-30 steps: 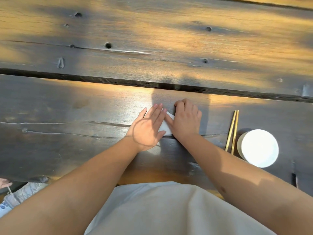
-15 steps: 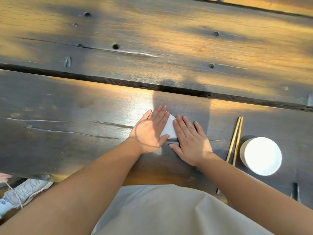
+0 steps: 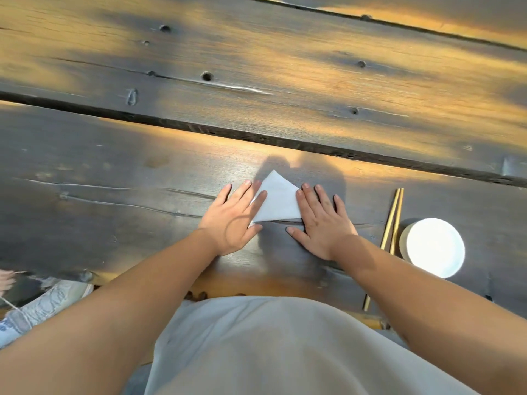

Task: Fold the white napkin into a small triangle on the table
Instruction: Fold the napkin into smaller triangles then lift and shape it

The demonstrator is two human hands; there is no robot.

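Both hands have slid apart, uncovering the white folded paper napkin (image 3: 275, 199); left hand (image 3: 233, 216) and right hand (image 3: 322, 223) lie flat, fingers spread, touching its edges on the dark wooden tabletop (image 3: 114, 195).

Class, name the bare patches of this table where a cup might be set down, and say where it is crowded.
Free: the table left of the left hand, and the far plank beyond the gap. Crowded: around the napkin and right hand, through the chopsticks to the bowl.
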